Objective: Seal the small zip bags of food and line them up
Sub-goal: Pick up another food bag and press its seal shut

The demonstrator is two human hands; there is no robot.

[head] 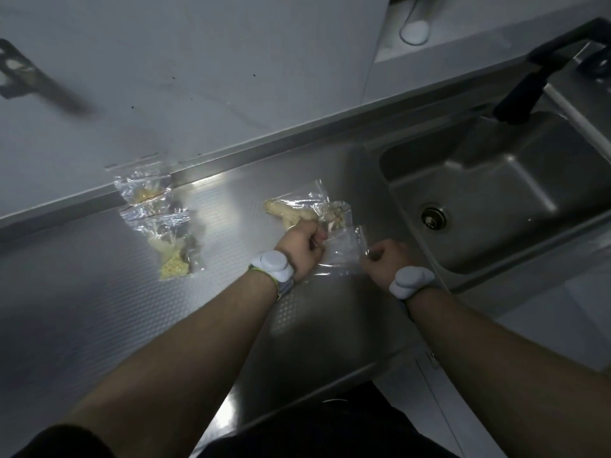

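On the steel counter my left hand and my right hand both pinch a clear zip bag lying flat between them, one hand at each end. Just beyond it lies another clear bag with pale yellowish food, partly under my left hand. To the left, three small bags lie in a row running from the back wall toward me: a far bag, a middle bag and a near bag with yellow crumbly food. Whether their zips are closed is not visible.
A steel sink with a round drain sits right of the bags, and a black faucet reaches over it. A grey wall rises behind the counter. The counter's front edge runs under my forearms.
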